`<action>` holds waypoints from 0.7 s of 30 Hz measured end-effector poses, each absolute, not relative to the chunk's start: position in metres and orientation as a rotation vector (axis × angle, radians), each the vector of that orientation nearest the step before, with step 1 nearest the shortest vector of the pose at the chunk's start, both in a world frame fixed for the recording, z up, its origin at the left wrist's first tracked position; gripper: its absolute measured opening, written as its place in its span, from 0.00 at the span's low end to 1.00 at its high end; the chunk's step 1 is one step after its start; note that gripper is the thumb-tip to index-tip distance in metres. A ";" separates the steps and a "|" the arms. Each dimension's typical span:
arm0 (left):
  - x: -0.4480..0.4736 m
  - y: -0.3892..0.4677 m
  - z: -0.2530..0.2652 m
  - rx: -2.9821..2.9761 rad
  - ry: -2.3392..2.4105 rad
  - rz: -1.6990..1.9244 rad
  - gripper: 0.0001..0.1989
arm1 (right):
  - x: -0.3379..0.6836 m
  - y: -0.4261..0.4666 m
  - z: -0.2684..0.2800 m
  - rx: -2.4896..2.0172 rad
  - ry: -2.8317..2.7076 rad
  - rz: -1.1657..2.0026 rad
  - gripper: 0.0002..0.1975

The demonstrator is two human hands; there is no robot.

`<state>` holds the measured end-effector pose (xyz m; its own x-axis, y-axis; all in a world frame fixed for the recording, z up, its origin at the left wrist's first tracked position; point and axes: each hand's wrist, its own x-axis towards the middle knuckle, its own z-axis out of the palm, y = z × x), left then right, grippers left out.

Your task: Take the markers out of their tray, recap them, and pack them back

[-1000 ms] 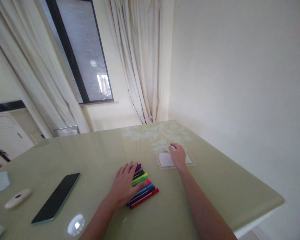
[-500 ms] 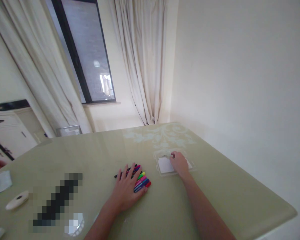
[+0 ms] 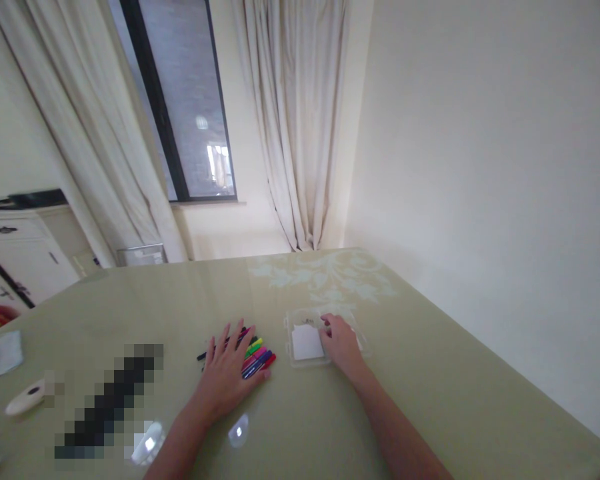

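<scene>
My left hand (image 3: 226,373) lies palm down with fingers spread over a bunch of colored marker pens (image 3: 257,363), including green, pink, blue and red ones. Their caps poke out between my thumb and forefinger, and the other ends are under the hand. To the right, a flat clear plastic box (image 3: 291,362) holds white paper (image 3: 308,343). My right hand (image 3: 341,343) is on this box with curled fingers, covering its right part. Thumb and forefinger show a small gap, and the other fingertips are hidden.
A white oval object (image 3: 26,398) and a folded pale cloth or paper (image 3: 3,357) lie at the left. Between them and my left arm is a blurred-out dark strip (image 3: 113,400). The table's (image 3: 430,360) right edge runs along the wall; curtains (image 3: 305,133) hang behind.
Both hands have moved left, the left one with the markers and the right one with the clear box. The view has shifted slightly too.
</scene>
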<state>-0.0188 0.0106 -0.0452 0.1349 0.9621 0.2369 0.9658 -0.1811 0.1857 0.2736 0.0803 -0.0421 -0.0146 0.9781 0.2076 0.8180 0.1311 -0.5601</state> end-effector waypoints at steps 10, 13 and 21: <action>0.010 -0.002 -0.027 -2.604 -1.796 -0.734 0.03 | 0.276 0.080 -0.039 -1.716 -1.891 0.450 0.21; 0.016 -0.002 -0.025 -2.616 -1.789 -0.859 0.06 | 0.277 0.079 -0.037 -1.721 -1.860 0.383 0.19; 0.027 0.005 -0.010 -2.514 -2.242 -1.994 0.23 | 0.240 0.052 -0.013 -1.174 -1.672 0.794 0.15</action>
<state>0.0273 0.0050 -0.0099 -0.0083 0.9868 0.1615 0.2756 -0.1530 0.9490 0.2398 0.0522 -0.0128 -0.1284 0.9410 0.3133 0.3520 0.3385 -0.8726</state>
